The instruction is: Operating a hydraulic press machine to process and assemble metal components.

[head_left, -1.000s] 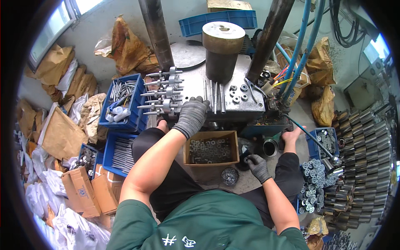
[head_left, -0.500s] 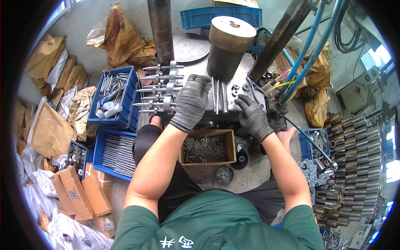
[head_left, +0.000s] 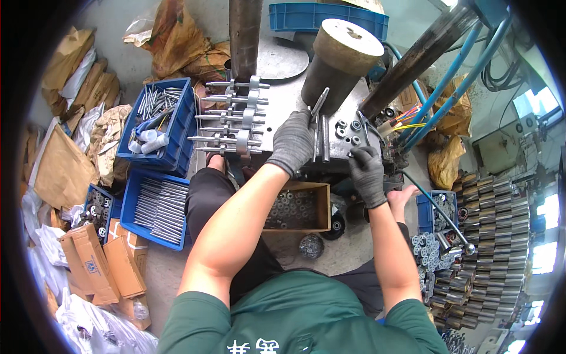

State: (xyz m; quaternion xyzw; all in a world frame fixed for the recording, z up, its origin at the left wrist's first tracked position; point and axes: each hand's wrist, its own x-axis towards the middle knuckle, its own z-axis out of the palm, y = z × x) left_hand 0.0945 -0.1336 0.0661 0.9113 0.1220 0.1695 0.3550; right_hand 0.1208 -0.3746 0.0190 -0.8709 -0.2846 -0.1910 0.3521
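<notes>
My left hand [head_left: 293,143], in a grey glove, is closed on a slim metal shaft [head_left: 321,101], which tilts up from the fingers in front of the thick steel cylinder [head_left: 335,74]. Right beside it, more shafts [head_left: 325,138] lie on the metal work table [head_left: 283,109]. My right hand [head_left: 367,174], gloved too, is at the table's front edge with its fingers curled together; whatever they pinch is too small to name. Just beyond its fingertips sit several small dark bearings [head_left: 355,125]. Left of my left hand, several shafts with rings fitted on them [head_left: 244,121] lie in a row.
Pliers [head_left: 365,127] lie at the table's right. Below the front edge stands a carton of small rings [head_left: 324,206]. Blue crates of shafts [head_left: 156,209] and mixed parts [head_left: 154,138] are at the left. Stacked metal tubes [head_left: 495,236] and blue hoses [head_left: 454,88] occupy the right.
My left hand has taken hold of a shaft and raised its far end. My right hand has drawn back a little toward me and its fingers have curled in. The whole view has shifted slightly.
</notes>
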